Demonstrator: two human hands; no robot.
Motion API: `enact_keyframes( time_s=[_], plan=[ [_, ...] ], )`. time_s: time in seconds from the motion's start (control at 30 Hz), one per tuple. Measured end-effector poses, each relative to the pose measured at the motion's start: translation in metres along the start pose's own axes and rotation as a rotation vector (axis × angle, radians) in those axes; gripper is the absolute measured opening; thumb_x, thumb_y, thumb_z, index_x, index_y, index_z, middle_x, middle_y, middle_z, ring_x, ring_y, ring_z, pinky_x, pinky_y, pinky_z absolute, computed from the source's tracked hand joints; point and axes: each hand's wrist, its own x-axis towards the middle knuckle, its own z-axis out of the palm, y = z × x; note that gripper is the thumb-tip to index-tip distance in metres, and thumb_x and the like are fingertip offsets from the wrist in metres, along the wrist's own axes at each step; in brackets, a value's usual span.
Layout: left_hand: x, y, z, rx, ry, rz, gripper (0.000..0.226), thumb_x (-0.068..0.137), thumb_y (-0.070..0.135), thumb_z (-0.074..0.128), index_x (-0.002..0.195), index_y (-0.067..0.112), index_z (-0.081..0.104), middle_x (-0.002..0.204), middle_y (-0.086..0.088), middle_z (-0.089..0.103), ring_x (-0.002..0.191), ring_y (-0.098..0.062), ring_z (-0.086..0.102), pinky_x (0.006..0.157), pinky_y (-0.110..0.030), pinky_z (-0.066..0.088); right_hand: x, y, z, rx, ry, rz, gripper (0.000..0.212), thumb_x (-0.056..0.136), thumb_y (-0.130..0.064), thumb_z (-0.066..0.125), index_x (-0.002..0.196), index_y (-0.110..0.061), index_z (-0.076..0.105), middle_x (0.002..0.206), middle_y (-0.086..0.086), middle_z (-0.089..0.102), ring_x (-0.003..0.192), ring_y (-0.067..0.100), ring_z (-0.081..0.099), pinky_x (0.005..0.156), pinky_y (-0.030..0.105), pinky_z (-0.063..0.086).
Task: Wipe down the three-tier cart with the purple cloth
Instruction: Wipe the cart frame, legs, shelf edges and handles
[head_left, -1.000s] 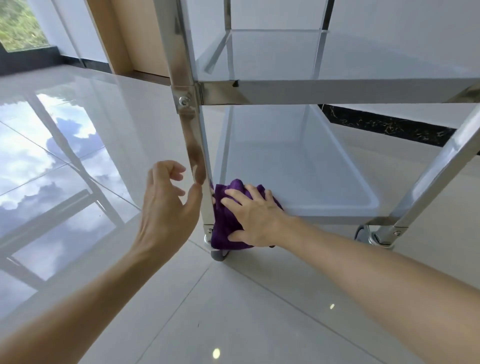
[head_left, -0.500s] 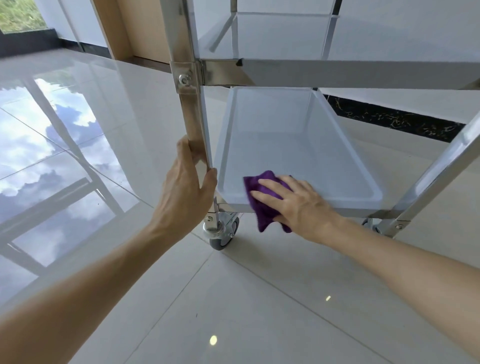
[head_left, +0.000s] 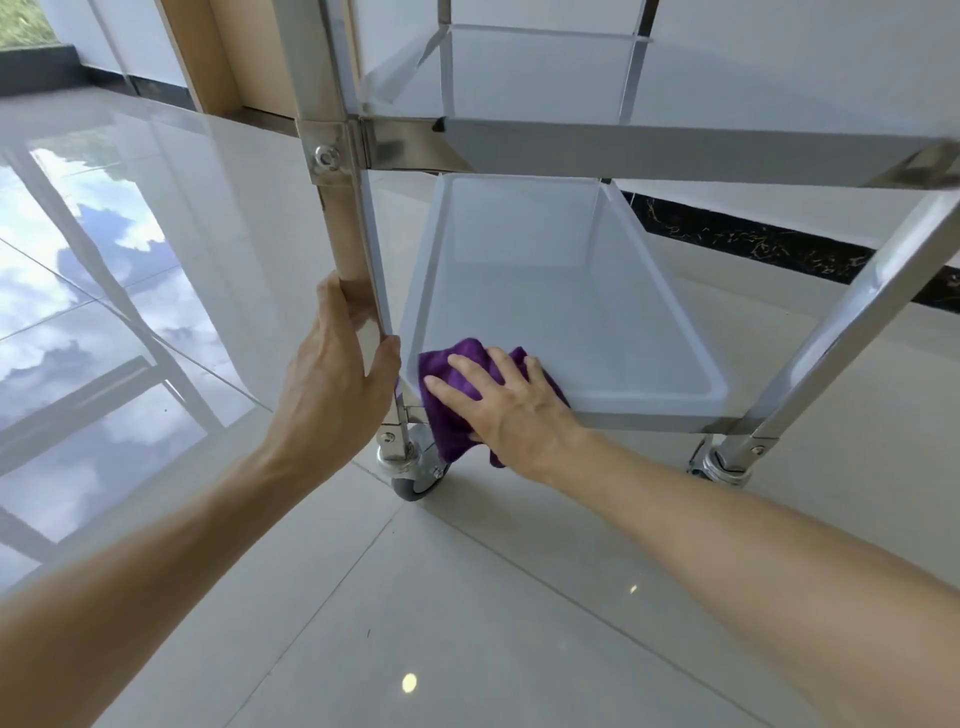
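The cart (head_left: 675, 150) stands in front of you on a glossy tiled floor (head_left: 467, 597), and you are crouched low enough that only its middle shelf (head_left: 545, 88) and its bottom tray (head_left: 571, 291) show; the top tier is out of frame. You are working at the lowest level, at the near left corner of the tray, so by my reckoning you are somewhere in the middle of the job rather than at its start. I cannot tell from the shine alone whether the upper shelves are already wiped, since the metal reflects so much. What looks left is the rest of the tray's floor and walls, the far rim, and likely the posts.

Your left hand (head_left: 332, 384) wraps the front left post (head_left: 343, 218) just above the tray, thumb on one side and fingers round the other, steadying the frame so it should not roll on its wheel (head_left: 415, 480).

Your right hand (head_left: 511, 410) lies nearly flat with the fingers spread, pressing the purple cloth (head_left: 447, 415) against the tray's near corner and front rim. It pushes rather than grips. The cloth is bunched under your palm, part of it inside the tray and part hanging over the front edge toward the wheel.
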Motion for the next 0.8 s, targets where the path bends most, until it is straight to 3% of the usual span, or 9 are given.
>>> enact_keyframes(
  time_s=[0.07,0.23,0.4,0.5,0.63,0.8],
  plan=[
    [-0.001,0.0,-0.001,0.002,0.002,0.002,0.033,0.097,0.017,0.057,0.115,0.022,0.03,0.107,0.009,0.05,0.095,-0.001,0.047,0.084,-0.026,0.041,0.013,-0.013,-0.006,0.026,-0.035,-0.013,0.1,0.084,-0.014,0.07,0.154,-0.032,0.001,0.163,0.008,0.005,0.143,0.043,0.013,0.111,0.066,0.024],
    [0.0,-0.003,-0.006,0.03,-0.041,0.055,0.038,0.096,0.018,0.06,0.11,0.029,0.026,0.109,0.01,0.048,0.092,-0.011,0.051,0.081,-0.027,0.042,-0.012,0.02,-0.002,-0.006,-0.025,-0.049,0.096,0.084,-0.006,0.064,0.155,-0.035,0.006,0.164,0.005,0.003,0.143,0.037,0.015,0.114,0.055,0.024],
    [0.003,-0.004,-0.006,0.034,-0.051,0.07,0.035,0.096,0.02,0.059,0.111,0.028,0.028,0.11,0.011,0.047,0.093,-0.014,0.052,0.082,-0.031,0.042,-0.067,0.083,0.014,-0.086,-0.112,0.117,0.095,0.09,-0.021,0.066,0.154,-0.035,-0.003,0.164,0.002,-0.003,0.146,0.032,0.011,0.119,0.045,0.019],
    [0.005,-0.004,-0.006,0.032,-0.062,0.078,0.037,0.096,0.02,0.059,0.11,0.029,0.026,0.11,0.01,0.047,0.094,-0.015,0.051,0.082,-0.032,0.042,-0.098,0.107,0.015,-0.096,-0.159,0.23,0.097,0.09,-0.014,0.065,0.155,-0.032,-0.004,0.163,0.004,-0.004,0.146,0.032,0.01,0.119,0.044,0.021],
    [0.007,-0.005,-0.008,0.069,-0.056,0.097,0.038,0.095,0.019,0.06,0.107,0.028,0.025,0.108,0.004,0.047,0.088,-0.02,0.053,0.078,-0.036,0.044,-0.12,0.113,0.002,-0.005,-0.121,0.231,0.09,0.086,0.002,0.062,0.155,-0.028,0.013,0.163,0.003,0.009,0.144,0.027,0.02,0.116,0.039,0.031],
    [0.015,-0.016,-0.021,0.161,-0.044,-0.001,0.036,0.092,0.024,0.062,0.108,0.024,0.029,0.102,-0.002,0.05,0.073,-0.022,0.058,0.064,-0.032,0.043,-0.138,0.1,-0.018,0.226,0.041,0.184,0.08,0.08,0.007,0.066,0.145,-0.03,0.038,0.159,-0.005,0.023,0.14,0.017,0.031,0.088,0.031,0.054]
  ],
)
